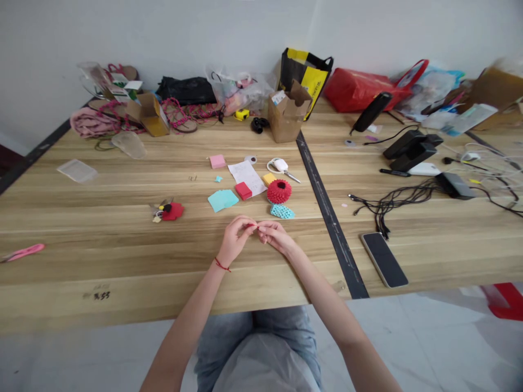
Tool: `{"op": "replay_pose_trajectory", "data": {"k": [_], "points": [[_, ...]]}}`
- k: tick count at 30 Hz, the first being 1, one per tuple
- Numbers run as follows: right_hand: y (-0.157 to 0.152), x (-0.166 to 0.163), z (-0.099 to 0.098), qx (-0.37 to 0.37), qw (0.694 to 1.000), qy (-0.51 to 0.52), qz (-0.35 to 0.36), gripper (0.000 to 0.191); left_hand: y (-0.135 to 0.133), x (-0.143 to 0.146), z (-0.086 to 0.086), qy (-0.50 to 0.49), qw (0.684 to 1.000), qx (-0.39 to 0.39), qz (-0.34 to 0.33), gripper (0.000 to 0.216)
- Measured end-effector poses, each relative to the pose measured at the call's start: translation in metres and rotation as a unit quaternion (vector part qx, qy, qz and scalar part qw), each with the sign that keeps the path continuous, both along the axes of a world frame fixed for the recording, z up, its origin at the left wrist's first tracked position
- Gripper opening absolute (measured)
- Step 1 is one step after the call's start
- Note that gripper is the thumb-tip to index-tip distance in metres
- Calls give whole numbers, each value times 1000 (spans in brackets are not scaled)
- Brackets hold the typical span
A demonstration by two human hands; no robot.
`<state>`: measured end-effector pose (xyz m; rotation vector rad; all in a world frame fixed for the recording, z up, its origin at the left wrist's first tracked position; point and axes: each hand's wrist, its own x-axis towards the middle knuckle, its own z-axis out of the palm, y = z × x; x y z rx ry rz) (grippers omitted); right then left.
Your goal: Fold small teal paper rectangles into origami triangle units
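Observation:
My left hand [236, 237] and my right hand [275, 235] meet above the near part of the table. Their fingertips pinch a small red piece of paper [254, 225], mostly covered by the fingers. Just beyond lie a light-blue folded-paper piece [281, 211] with a honeycomb surface and a round red folded-paper piece [279, 191] with a hole on top. Light-blue paper sheets [223, 200], a red paper stack [243, 190], a yellow stack [269, 178] and a pink stack [217, 161] surround a written white sheet [249, 177].
White-handled scissors [281, 165] lie behind the paper pieces. A red item with small parts [171, 211] and pink scissors [26, 252] are to the left. Right of the black strip [330, 218] are a phone [384, 259] and black cables [394, 200]. Bags and a cardboard box [287, 117] line the wall.

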<state>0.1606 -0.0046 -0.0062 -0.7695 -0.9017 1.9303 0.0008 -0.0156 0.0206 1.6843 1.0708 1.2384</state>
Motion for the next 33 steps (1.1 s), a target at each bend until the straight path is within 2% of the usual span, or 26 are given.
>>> {"op": "replay_pose_trajectory", "data": {"k": [10, 22, 33], "points": [[0, 1, 0, 0, 1000, 5, 8, 21, -1, -1, 3, 49, 998, 48, 7, 11], [-1, 1, 1, -14, 1000, 18, 8, 19, 0, -3, 2, 62, 995, 79, -9, 10], [-1, 0, 4, -14, 1000, 24, 2, 16, -1, -6, -8, 132, 975, 180, 16, 10]]}}
